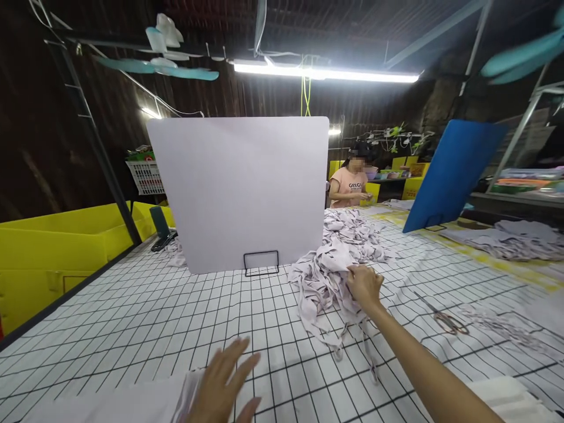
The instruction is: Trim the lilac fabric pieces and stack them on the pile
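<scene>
My right hand (365, 286) reaches to a heap of pale fabric pieces (324, 276) with long straps, its fingers closed on the cloth at the heap's right side. Strips from the heap trail toward me over the checked tablecloth (154, 329). At the bottom of the view, my left hand (224, 379) has its fingers spread and holds nothing. Beside its wrist lies a stack of flat white cloth (127, 402), partly cut off by the frame. Scissors (445, 320) with orange-brown handles rest to the right of my right forearm.
A large white board (247, 194) stands in a black wire holder (261, 263) behind the heap; a blue board (453, 173) stands farther right. Yellow bins (53, 252) line the left edge. Across the table sits a person (350, 185). Thread scraps (506, 329) lie near the scissors.
</scene>
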`<state>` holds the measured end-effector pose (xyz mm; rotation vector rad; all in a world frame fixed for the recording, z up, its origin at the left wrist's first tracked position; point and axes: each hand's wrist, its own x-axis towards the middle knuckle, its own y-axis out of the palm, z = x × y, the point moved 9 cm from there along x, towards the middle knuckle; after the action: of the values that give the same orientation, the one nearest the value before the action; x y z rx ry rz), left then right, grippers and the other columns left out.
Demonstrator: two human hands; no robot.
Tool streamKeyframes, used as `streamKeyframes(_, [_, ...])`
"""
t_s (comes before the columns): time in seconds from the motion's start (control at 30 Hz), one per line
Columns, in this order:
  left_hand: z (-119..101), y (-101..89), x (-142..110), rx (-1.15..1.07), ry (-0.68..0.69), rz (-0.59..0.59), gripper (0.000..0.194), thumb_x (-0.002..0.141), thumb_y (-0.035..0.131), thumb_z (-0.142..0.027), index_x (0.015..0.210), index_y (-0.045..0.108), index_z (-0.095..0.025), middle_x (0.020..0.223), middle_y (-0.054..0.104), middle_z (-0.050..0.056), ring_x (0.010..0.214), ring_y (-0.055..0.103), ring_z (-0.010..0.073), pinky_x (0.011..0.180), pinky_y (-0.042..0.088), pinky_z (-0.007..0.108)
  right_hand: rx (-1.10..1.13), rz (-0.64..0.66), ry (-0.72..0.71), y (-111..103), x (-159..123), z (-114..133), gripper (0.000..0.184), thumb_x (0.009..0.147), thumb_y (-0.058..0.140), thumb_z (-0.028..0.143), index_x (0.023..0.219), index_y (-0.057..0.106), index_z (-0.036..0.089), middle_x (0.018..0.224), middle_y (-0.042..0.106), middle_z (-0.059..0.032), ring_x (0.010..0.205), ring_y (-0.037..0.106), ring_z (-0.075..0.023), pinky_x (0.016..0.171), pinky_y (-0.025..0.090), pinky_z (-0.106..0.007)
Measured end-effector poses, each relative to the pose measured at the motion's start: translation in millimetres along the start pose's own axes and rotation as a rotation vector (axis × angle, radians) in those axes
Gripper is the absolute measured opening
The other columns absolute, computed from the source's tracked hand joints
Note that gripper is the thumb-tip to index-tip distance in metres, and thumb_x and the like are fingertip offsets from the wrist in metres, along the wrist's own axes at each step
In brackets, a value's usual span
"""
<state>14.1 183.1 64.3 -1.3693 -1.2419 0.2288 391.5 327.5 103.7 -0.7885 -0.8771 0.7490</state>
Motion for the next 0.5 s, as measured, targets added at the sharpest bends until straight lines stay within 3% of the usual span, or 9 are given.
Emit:
streamKeyframes(0.07, [-23, 22.9, 27, -0.086, 0.037, 0.047, 0.052, 0.095, 0.054, -0.026, 0.144, 0.047, -0.043, 0.152, 0.053, 0.001, 0.138, 0.052, 0.0294, 0.108, 0.052, 0.052, 0.034, -0.002, -0.041, -15, -4, -3, 0.018, 0.097, 0.058, 0.024, 0.107, 0.072, 0.017, 0.114, 0.071, -0.0091, 0.112, 0.064, -0.0286, 0.099, 0.046, -0.051])
streamKeyframes(0.17, [-52, 52.7, 72, -0.203, 0.056, 0.172, 0.041, 0.095, 0.053, -0.021, 0.134, 0.056, -0.031, 0.146, 0.057, 0.007, 0.134, 0.054, 0.0287, 0.105, 0.054, 0.050, 0.113, 0.061, -0.142, -43, -22, 0, 0.025, 0.093, 0.048, 0.024, 0.092, 0.073, 0.021, 0.090, 0.073, -0.0054, 0.091, 0.068, -0.0265, 0.089, 0.046, -0.044])
streamKeyframes(0.3, [-85, 78.2, 119, -0.338, 0.032, 0.271, 0.038, 0.096, 0.050, -0.017, 0.133, 0.056, -0.023, 0.142, 0.057, 0.010, 0.133, 0.051, 0.0263, 0.112, 0.047, 0.049, 0.277, 0.291, -0.331, -80, -69, 16, 0.030, 0.095, 0.045, 0.040, 0.084, 0.068, 0.023, 0.078, 0.070, -0.0015, 0.075, 0.065, -0.0209, 0.069, 0.049, -0.030])
streamKeyframes(0.4, [-106, 92.5, 129, -0.364, 0.036, 0.310, 0.042, 0.093, 0.054, -0.014, 0.135, 0.054, -0.020, 0.142, 0.055, 0.011, 0.132, 0.049, 0.0266, 0.113, 0.044, 0.046, 0.448, 0.610, -0.443, -84, -127, 28, 0.032, 0.098, 0.046, 0.043, 0.089, 0.069, 0.023, 0.086, 0.073, -0.0036, 0.081, 0.066, -0.0213, 0.074, 0.051, -0.030])
streamKeyframes(0.5, [-120, 113.3, 110, -0.292, 0.065, 0.473, 0.040, 0.086, 0.060, -0.009, 0.125, 0.060, -0.018, 0.133, 0.058, 0.012, 0.122, 0.052, 0.0292, 0.104, 0.047, 0.046, 0.351, 0.802, -0.440, -72, -186, 13, 0.020, 0.091, 0.055, 0.033, 0.093, 0.073, 0.024, 0.095, 0.076, -0.0053, 0.090, 0.068, -0.0244, 0.080, 0.052, -0.033])
